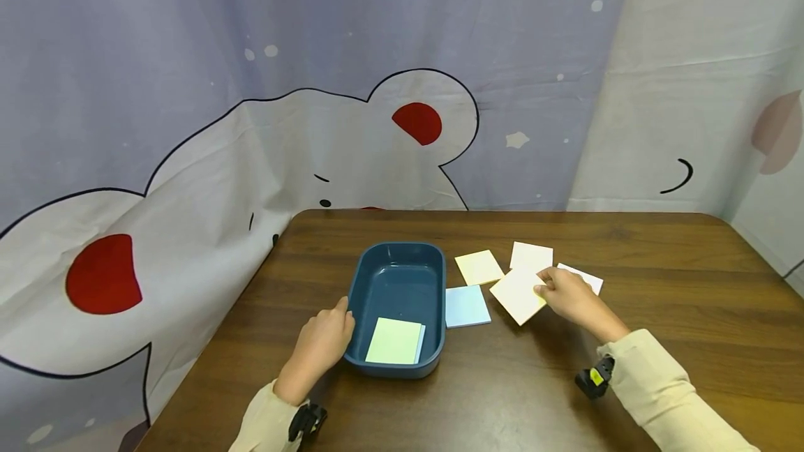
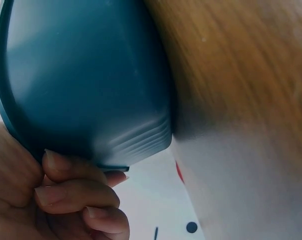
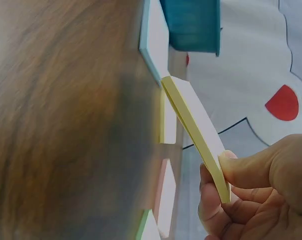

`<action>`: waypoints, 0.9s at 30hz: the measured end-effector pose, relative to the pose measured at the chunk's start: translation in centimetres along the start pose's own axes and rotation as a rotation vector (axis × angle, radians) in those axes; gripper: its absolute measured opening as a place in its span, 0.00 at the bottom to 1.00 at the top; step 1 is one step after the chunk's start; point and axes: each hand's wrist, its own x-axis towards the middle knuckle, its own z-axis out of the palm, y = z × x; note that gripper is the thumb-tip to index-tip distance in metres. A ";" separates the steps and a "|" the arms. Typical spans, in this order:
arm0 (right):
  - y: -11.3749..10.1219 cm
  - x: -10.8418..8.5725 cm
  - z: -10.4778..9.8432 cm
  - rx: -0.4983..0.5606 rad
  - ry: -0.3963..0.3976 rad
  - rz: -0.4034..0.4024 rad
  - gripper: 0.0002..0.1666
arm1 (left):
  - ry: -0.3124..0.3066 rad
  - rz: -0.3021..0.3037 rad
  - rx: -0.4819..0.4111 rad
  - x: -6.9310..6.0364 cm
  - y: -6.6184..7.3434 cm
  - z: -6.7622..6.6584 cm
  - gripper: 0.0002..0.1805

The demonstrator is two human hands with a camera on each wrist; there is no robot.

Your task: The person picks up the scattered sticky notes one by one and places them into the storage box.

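Observation:
My left hand (image 1: 323, 337) holds the left rim of a dark blue bin (image 1: 403, 371); in the left wrist view, the fingers of this hand (image 2: 81, 195) curl against the bin's (image 2: 86, 75) rim. Between thumb and fingers, my right hand (image 1: 571, 302) pinches a yellow note pad (image 1: 520, 293) by one corner. The right wrist view shows this pad (image 3: 198, 130) tilted above the table, its far end out from the hand (image 3: 256, 190). Inside the bin, a light green pad (image 1: 393, 342) lies over a blue pad (image 1: 421, 344) at the near end.
Right of the bin lie a light blue pad (image 1: 467, 307) and a pale yellow pad (image 1: 479, 268). Farther right are a pinkish pad (image 1: 532, 255) and another pad (image 1: 584, 277), partly behind my right hand. A patterned curtain (image 1: 402, 33) hangs behind the wooden table (image 1: 502, 396).

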 end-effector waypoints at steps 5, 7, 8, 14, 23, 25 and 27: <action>-1.3 0.1 -0.2 0.010 0.018 -0.027 0.20 | -0.001 0.002 -0.001 -0.1 0.0 0.0 0.22; -1.8 0.3 -0.2 0.023 0.027 -0.040 0.19 | -0.003 -0.001 -0.005 -0.1 0.0 0.0 0.22; -2.1 0.3 -0.2 0.032 0.028 -0.046 0.19 | -0.002 -0.001 -0.005 -0.1 0.0 0.0 0.22; -4.0 0.6 0.2 0.069 0.041 -0.106 0.17 | 0.002 0.009 0.000 -0.3 0.1 -0.1 0.21; -7.9 1.3 1.1 0.138 -0.001 -0.191 0.17 | 0.007 0.005 -0.004 -0.2 0.2 -0.2 0.21; -8.7 1.5 1.4 0.153 -0.013 -0.209 0.16 | 0.010 0.006 0.001 -0.2 0.2 -0.2 0.21; -9.5 1.7 1.7 0.158 -0.025 -0.228 0.14 | 0.017 0.013 0.006 -0.2 0.2 -0.2 0.21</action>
